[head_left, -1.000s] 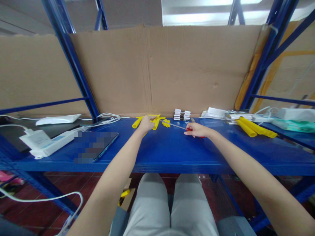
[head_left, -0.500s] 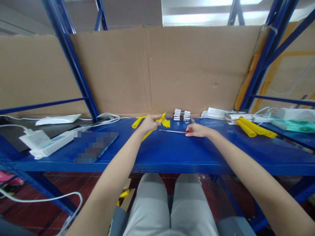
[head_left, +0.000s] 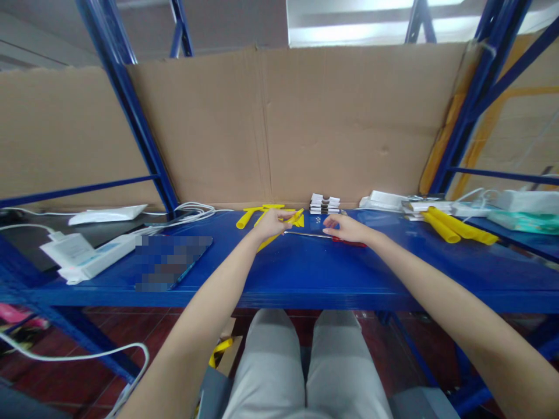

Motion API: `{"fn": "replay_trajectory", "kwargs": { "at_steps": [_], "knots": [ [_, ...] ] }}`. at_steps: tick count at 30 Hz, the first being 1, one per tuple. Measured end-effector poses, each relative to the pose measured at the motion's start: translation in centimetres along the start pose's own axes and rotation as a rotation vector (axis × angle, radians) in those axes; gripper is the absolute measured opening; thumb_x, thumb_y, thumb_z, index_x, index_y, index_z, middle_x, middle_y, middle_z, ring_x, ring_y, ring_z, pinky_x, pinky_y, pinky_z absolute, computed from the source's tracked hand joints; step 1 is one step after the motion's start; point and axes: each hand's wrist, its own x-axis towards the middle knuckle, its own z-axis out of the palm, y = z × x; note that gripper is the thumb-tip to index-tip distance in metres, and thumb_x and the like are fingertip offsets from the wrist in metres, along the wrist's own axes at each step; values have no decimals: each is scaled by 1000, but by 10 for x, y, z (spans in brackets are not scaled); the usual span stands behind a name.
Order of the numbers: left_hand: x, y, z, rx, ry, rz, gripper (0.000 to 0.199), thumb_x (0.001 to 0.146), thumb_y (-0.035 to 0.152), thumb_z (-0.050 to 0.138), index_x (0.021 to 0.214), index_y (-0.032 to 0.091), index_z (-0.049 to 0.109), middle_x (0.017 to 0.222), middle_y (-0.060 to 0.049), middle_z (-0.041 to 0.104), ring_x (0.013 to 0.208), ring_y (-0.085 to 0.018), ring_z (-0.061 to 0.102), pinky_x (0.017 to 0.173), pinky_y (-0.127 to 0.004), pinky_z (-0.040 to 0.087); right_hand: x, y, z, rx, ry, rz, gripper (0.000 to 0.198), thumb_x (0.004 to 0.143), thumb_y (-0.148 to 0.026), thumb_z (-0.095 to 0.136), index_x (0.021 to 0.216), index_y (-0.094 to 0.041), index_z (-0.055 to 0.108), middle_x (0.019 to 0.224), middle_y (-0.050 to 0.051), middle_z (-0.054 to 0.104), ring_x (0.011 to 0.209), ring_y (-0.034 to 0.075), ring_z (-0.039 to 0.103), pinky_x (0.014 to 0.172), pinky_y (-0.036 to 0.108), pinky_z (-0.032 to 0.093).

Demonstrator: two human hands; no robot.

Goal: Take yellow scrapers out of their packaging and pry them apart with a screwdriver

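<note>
My left hand (head_left: 271,226) is closed on a yellow plastic piece (head_left: 267,242) that sticks out below the fingers. More yellow material (head_left: 299,218) shows just past its fingertips, and other yellow pieces (head_left: 246,218) lie behind it to the left. A long-shafted screwdriver (head_left: 308,234) with a red handle lies across the blue table, tip toward my left hand. My right hand (head_left: 345,227) hovers at the handle, thumb and fingers apart with nothing between them; it partly hides the handle. Small metal bits (head_left: 318,220), perhaps screws, lie between the hands.
White bundles with dark bands (head_left: 325,204) stand by the cardboard wall (head_left: 327,128). Yellow tubes (head_left: 458,226) and white packets (head_left: 383,201) lie right. On the left are a blurred flat device (head_left: 174,262), a power strip (head_left: 98,256) and white cables (head_left: 196,210).
My right hand has let go of the screwdriver, which now rests on the table with its red handle showing. My left hand keeps its hold on the yellow piece.
</note>
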Motion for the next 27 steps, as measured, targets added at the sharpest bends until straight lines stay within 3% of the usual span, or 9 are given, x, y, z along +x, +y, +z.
{"fn": "replay_trajectory", "kwargs": {
  "at_steps": [4, 9, 17, 21, 27],
  "knots": [
    [-2, 6, 2, 6, -23, -3, 50, 70, 3, 67, 117, 18, 68, 115, -7, 70, 69, -14, 67, 61, -24, 54, 11, -14, 5, 16, 110, -101, 10, 83, -23, 60, 90, -17, 65, 96, 9, 71, 88, 20, 65, 83, 34, 50],
    [0, 4, 8, -3, -36, 16, 49, 69, 3, 67, 115, 19, 69, 112, -6, 71, 62, -11, 64, 51, -20, 51, 30, -27, 24, 109, 163, -129, 10, 85, -21, 53, 83, -17, 62, 88, 6, 70, 82, 18, 64, 78, 32, 49],
    [-1, 4, 13, 44, 4, 37, 45, 74, 2, 60, 115, 16, 69, 106, -5, 73, 50, -6, 54, 49, -18, 48, 43, -35, 49, 446, 158, 9, 13, 85, -19, 50, 72, -19, 53, 68, 1, 63, 64, 13, 58, 65, 26, 47],
    [0, 3, 16, 51, 3, 49, 45, 74, 4, 60, 116, 18, 69, 107, -6, 73, 49, -7, 53, 53, -22, 50, 37, -37, 50, 580, 162, 84, 14, 85, -25, 53, 72, -19, 52, 68, 0, 62, 62, 12, 56, 64, 24, 46],
    [1, 4, 21, 15, 9, 99, 43, 76, 6, 61, 115, 19, 69, 92, -3, 75, 54, -9, 57, 61, -25, 52, 31, -40, 44, 719, 165, 148, 18, 78, -31, 60, 68, -19, 51, 67, -1, 61, 58, 10, 52, 57, 22, 42]
  ]
}}
